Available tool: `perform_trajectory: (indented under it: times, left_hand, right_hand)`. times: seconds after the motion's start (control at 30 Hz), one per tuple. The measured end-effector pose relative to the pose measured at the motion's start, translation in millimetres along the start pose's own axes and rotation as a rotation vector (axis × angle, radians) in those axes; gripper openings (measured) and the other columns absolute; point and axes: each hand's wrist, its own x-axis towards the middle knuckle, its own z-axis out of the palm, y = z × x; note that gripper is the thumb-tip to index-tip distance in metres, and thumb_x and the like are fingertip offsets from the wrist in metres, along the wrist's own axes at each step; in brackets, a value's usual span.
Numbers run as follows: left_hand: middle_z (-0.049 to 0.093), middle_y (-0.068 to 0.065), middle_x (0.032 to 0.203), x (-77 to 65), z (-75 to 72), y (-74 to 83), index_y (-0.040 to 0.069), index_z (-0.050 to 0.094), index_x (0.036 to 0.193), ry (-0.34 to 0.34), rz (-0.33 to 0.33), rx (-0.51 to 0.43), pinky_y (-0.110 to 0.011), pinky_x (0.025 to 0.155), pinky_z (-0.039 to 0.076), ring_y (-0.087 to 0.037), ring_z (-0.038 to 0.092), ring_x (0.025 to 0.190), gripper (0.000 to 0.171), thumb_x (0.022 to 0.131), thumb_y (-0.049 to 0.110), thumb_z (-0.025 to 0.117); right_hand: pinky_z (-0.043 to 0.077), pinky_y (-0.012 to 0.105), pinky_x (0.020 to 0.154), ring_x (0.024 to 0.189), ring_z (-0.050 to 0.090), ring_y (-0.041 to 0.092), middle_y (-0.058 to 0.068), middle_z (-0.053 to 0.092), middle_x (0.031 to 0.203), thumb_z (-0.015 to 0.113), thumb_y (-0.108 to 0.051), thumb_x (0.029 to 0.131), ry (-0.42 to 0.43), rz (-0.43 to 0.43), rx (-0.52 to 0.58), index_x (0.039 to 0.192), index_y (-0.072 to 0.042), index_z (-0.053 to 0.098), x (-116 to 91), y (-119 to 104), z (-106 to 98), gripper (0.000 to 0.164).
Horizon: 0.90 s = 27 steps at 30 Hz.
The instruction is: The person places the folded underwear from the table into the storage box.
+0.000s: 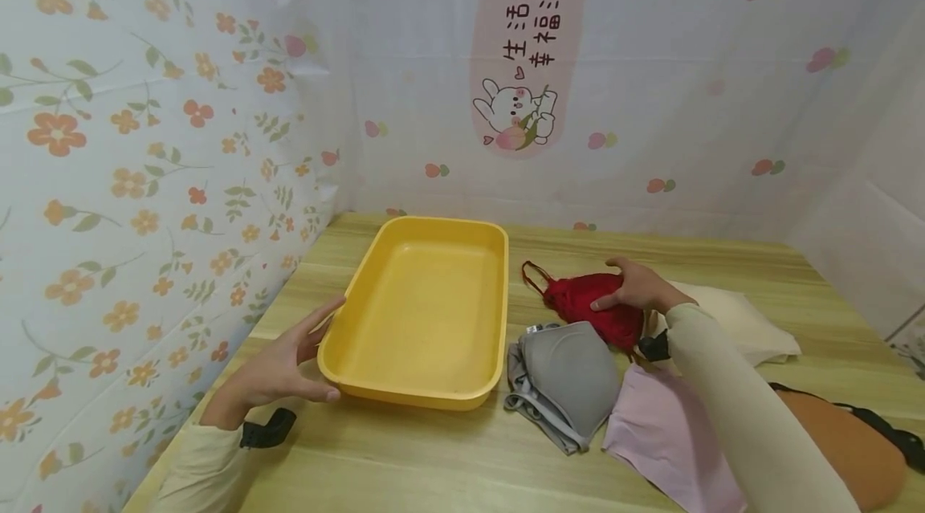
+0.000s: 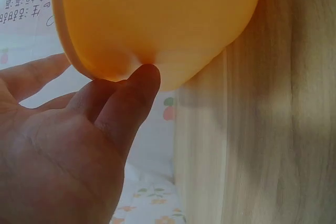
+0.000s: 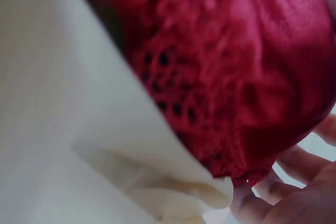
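A yellow plastic tray [image 1: 412, 396] with raised walls stands on the wooden table. My left hand [image 1: 278, 364] touches its near left corner from outside, thumb along the front and fingers along the left side. In the left wrist view the thumb [image 2: 139, 95] rests against the tray wall. To the tray's right lies a red lace bra [image 1: 578, 296] with a thin strap loop. My right hand [image 1: 636, 288] holds it at its right side, thumb on the near side and fingers on the far side. In the right wrist view the red bra [image 3: 252, 77] fills much of the picture, with fingertips at its lower edge.
A folded grey bra [image 1: 567, 372] lies near the tray's right wall. Beside it are a lilac garment [image 1: 661, 437], a cream garment [image 1: 744, 324] partly under my right arm, and an orange-brown bra [image 1: 841, 441] with black straps. Patterned sheets [image 1: 405, 95] rise behind and at the left.
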Motion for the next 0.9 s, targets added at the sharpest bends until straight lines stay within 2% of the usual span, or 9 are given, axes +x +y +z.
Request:
perform_trajectory:
  times: [0.1, 0.17, 0.33, 0.47, 0.6, 0.73, 0.9]
  left_hand:
    - [-0.009, -0.033, 0.165, -0.4, 2.0, 0.6, -0.003, 0.002, 0.160, 0.014, -0.012, 0.051, -0.006, 0.104, 0.038, -0.055, 0.008, 0.149, 0.116, 0.078, 0.003, 0.084]
    - [-0.007, -0.034, 0.165, -0.2, 2.9, 0.7, -0.003, 0.004, 0.160, 0.025, -0.014, 0.084, -0.005, 0.104, 0.036, -0.065, 0.005, 0.144, 0.116, 0.077, 0.004, 0.085]
    - [-0.003, -0.033, 0.165, -0.3, 3.5, 0.2, -0.001, 0.008, 0.160, 0.052, -0.024, 0.148, -0.003, 0.103, 0.031, -0.066, 0.007, 0.144, 0.116, 0.075, 0.007, 0.086]
    - [-0.004, -0.034, 0.165, -1.0, 3.9, -1.8, -0.001, 0.009, 0.160, 0.060, -0.024, 0.140, -0.002, 0.104, 0.030, -0.064, 0.006, 0.146, 0.116, 0.075, 0.007, 0.087]
    - [-0.005, -0.034, 0.165, -2.3, 4.6, -3.1, -0.001, 0.010, 0.160, 0.068, -0.024, 0.132, -0.001, 0.104, 0.028, -0.063, 0.005, 0.146, 0.115, 0.076, 0.007, 0.087]
    - [-0.007, -0.034, 0.165, -3.5, 4.8, -5.0, 0.001, 0.010, 0.161, 0.074, -0.024, 0.133, -0.001, 0.104, 0.028, -0.063, 0.004, 0.146, 0.114, 0.076, 0.007, 0.087]
    - [-0.007, -0.033, 0.165, -4.5, 4.2, -6.1, 0.001, 0.011, 0.161, 0.082, -0.019, 0.145, -0.001, 0.104, 0.028, -0.062, 0.006, 0.146, 0.114, 0.075, 0.007, 0.087]
  right_hand:
    - [0.041, 0.065, 0.108, 0.133, 0.042, 0.055, 0.037, 0.039, 0.149, 0.085, -0.043, 0.077, 0.006, 0.027, 0.009, 0.152, 0.009, 0.029, 2, 0, 2, 0.107]
    - [0.042, 0.064, 0.108, 0.133, 0.042, 0.055, 0.037, 0.041, 0.148, 0.087, -0.043, 0.075, 0.020, 0.042, 0.015, 0.151, 0.008, 0.032, 3, 0, 3, 0.107]
    - [0.046, 0.061, 0.104, 0.128, 0.047, 0.052, 0.035, 0.047, 0.144, 0.088, -0.043, 0.072, 0.058, 0.040, 0.017, 0.148, 0.005, 0.039, 4, 0, 3, 0.102]
    - [0.049, 0.058, 0.101, 0.123, 0.051, 0.048, 0.033, 0.049, 0.141, 0.088, -0.040, 0.073, 0.079, 0.021, 0.063, 0.145, 0.003, 0.045, 4, -2, 2, 0.095]
    - [0.053, 0.052, 0.098, 0.122, 0.051, 0.045, 0.032, 0.047, 0.144, 0.088, -0.037, 0.075, 0.082, 0.018, 0.166, 0.146, 0.001, 0.045, 1, -3, 0, 0.091]
    - [0.059, 0.041, 0.088, 0.122, 0.052, 0.044, 0.031, 0.043, 0.146, 0.086, -0.035, 0.079, 0.066, 0.026, 0.290, 0.150, -0.002, 0.040, -1, 2, 0, 0.091]
    - [0.059, 0.033, 0.083, 0.127, 0.050, 0.043, 0.030, 0.043, 0.149, 0.083, -0.033, 0.083, 0.060, 0.055, 0.460, 0.155, -0.006, 0.035, -2, 10, 2, 0.091]
